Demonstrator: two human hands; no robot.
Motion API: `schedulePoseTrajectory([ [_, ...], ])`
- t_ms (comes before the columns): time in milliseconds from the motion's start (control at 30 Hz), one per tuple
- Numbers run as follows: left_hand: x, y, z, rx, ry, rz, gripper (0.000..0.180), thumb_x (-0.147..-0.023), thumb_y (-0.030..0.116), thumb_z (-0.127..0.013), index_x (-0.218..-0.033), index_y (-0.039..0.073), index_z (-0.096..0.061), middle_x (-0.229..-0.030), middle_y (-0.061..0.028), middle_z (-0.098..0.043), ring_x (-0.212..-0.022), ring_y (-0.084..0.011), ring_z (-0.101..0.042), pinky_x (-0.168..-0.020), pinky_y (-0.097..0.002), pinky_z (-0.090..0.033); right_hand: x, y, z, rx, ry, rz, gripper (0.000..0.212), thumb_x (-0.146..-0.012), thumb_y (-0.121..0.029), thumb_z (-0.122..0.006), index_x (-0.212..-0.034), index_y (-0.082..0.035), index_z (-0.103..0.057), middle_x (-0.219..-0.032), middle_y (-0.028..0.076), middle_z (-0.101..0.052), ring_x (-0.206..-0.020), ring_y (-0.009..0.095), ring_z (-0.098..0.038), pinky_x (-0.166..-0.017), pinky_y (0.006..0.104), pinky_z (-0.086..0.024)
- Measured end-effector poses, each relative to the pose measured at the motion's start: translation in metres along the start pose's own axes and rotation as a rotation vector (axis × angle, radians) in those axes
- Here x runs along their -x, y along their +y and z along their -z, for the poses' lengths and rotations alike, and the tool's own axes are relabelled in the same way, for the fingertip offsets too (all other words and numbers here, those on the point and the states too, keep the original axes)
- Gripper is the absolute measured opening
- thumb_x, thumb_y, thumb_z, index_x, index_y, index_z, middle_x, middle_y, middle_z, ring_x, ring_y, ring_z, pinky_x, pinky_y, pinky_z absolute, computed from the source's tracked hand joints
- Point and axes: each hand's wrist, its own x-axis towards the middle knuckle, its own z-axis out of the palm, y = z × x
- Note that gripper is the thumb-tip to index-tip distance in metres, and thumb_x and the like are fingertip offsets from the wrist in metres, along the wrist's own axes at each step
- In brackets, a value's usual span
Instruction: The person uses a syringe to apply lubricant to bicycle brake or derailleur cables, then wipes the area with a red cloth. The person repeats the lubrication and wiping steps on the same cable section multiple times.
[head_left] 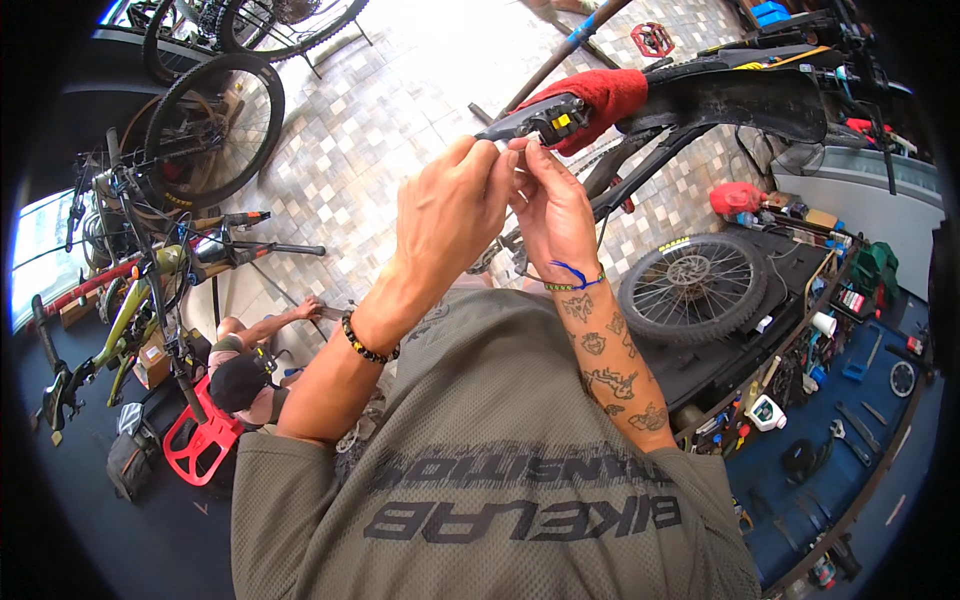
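Note:
My left hand (450,205) and my right hand (553,205) meet in front of me, their fingertips pinched together. Between them is something small that I cannot make out. Just beyond my fingertips is a black part with yellow pieces (560,122), which looks like a brake caliper. It sits at the end of a dark bike frame tube (505,127). A red cloth (612,98) is wrapped over the frame beside it. To the right, a long black mudguard (725,108) is part of the same raised bike.
A bike wheel (690,285) lies on the dark workbench at right, near a tool board (850,440) and a white bottle (767,412). At left, another person in a black cap (240,382) crouches by a red stool (200,440). Several bikes and a wheel (215,130) stand there.

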Motion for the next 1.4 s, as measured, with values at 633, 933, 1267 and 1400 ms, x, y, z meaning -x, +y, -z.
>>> schedulePoseTrajectory([
  [633, 0.001, 0.008, -0.002, 0.871, -0.146, 0.901, 0.035, -0.103, 0.032, -0.074, -0.087, 0.001, -0.072, -0.068, -0.0001, -0.059, -0.050, -0.0048, -0.051, -0.042, -0.0258, -0.036, 0.002, 0.010, 0.000, 0.004, 0.012, 0.053, 0.025, -0.110, -0.025, -0.063, -0.118, -0.004, -0.074, -0.103, 0.000, -0.075, -0.079, 0.005, -0.063, -0.074, 0.0227, -0.054],
  [933, 0.004, 0.001, 0.005, 1.787, -0.143, 1.175, 0.023, -0.104, 0.021, -0.068, -0.117, 0.003, -0.072, -0.083, -0.0016, -0.067, -0.063, -0.0062, -0.057, -0.046, -0.0189, -0.040, 0.013, -0.002, -0.011, 0.052, -0.040, -0.015, 0.029, -0.111, -0.024, -0.059, -0.125, -0.001, -0.071, -0.108, 0.007, -0.074, -0.091, 0.013, -0.070, -0.085, 0.0298, -0.057],
  [1267, 0.000, 0.005, -0.031, 0.777, 0.069, 0.474, 0.013, -0.095, 0.007, -0.077, -0.101, -0.004, -0.078, -0.083, -0.0106, -0.078, -0.076, -0.0125, -0.074, -0.063, -0.0286, -0.058, 0.013, 0.000, 0.026, -0.046, 0.015, -0.089, 0.018, -0.108, -0.020, -0.066, -0.122, -0.009, -0.068, -0.109, 0.001, -0.071, -0.096, 0.011, -0.066, -0.087, 0.0307, -0.056],
  [1400, -0.003, 0.005, -0.043, 0.746, 0.177, 0.341, 0.014, -0.093, 0.005, -0.077, -0.102, -0.005, -0.077, -0.090, -0.0152, -0.077, -0.075, -0.0184, -0.075, -0.064, -0.0323, -0.059, 0.006, -0.001, 0.027, 0.040, -0.032, -0.104, 0.023, -0.111, -0.024, -0.062, -0.127, -0.008, -0.067, -0.119, 0.003, -0.073, -0.101, 0.012, -0.067, -0.088, 0.0323, -0.056],
])
